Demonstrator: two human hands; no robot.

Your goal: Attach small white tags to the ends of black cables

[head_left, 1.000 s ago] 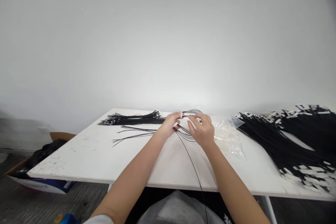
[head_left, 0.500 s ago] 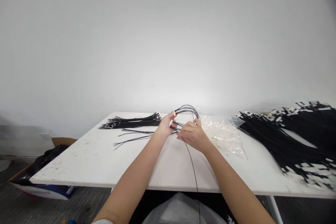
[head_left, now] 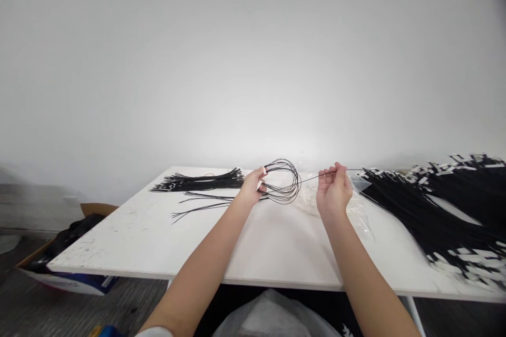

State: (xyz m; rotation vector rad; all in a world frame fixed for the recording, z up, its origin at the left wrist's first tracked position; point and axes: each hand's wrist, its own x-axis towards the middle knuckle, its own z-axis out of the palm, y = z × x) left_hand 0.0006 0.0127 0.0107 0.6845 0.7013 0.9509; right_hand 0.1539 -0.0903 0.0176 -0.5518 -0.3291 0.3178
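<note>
My left hand [head_left: 253, 187] is closed on a looped bundle of thin black cables [head_left: 294, 181], with white connectors at its fingertips. The loop stands out to the right of that hand. To the right, my right hand [head_left: 334, 188] pinches a single black cable [head_left: 310, 178] that runs from the loop and past the fingers toward the right. Left of my left hand lies a bundle of black cables [head_left: 201, 181] on the white table, and a few loose cable ends [head_left: 201, 209] lie in front of it.
On the white table [head_left: 138, 242], a clear plastic bag of white pieces [head_left: 310, 202] lies partly behind my right hand. Large piles of black cables with white ends [head_left: 411, 210] cover the right side. An open box [head_left: 67, 279] holding black material stands on the floor at left.
My right hand has moved right, away from the loop, drawing one cable out straight. That cable hung down over the table edge before. My left hand stays in place, still holding the bundle.
</note>
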